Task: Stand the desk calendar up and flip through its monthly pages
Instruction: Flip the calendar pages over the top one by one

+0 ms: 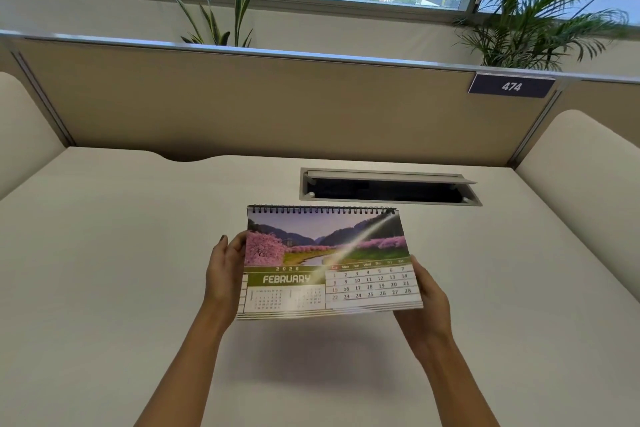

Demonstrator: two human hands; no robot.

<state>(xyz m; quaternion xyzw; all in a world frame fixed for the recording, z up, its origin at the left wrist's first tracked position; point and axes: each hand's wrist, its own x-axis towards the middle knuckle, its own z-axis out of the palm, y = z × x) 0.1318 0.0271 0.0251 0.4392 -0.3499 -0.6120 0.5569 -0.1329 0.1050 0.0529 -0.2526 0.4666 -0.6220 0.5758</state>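
A spiral-bound desk calendar [329,262] shows its February 2026 page, with a picture of pink blossom trees above the date grid. It is held tilted above the white desk [121,253], its black wire binding on the far edge and a shadow beneath it. My left hand [225,274] grips the calendar's left edge. My right hand [427,302] holds its lower right corner, fingers under the pages.
An open cable tray with a raised metal flap [388,187] is set into the desk just beyond the calendar. A beige partition [277,107] with a "474" label [510,86] closes the back. Padded side panels stand left and right; plants rise behind the partition.
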